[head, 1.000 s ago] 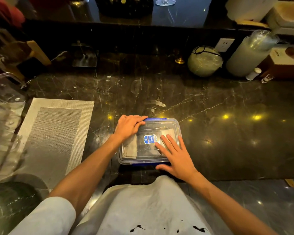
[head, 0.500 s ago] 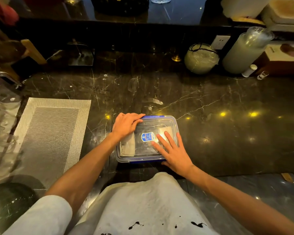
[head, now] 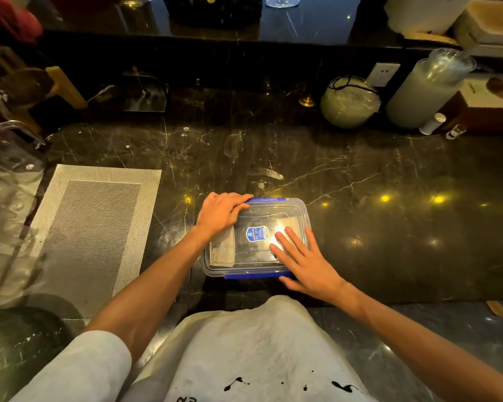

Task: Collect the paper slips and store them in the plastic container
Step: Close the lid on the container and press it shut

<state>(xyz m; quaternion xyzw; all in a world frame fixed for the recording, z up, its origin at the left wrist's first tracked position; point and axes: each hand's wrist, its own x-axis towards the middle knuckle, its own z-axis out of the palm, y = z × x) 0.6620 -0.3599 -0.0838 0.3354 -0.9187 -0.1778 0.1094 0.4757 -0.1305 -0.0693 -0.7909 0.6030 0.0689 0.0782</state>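
A dark marble counter (head: 360, 233) veined in pale lines and dotted with lamp reflections carries a woven grey placemat (head: 96, 224) at the left and a clear plastic container (head: 256, 236) at the near edge, right in front of the person. Its lid is on, blue clips show at the far and near rims, and paper slips (head: 224, 248) lie visible inside. The left hand (head: 221, 213) lies flat with fingers together over the far-left corner, and the right hand (head: 308, 265) presses the near-right corner, fingers spread and gripping nothing
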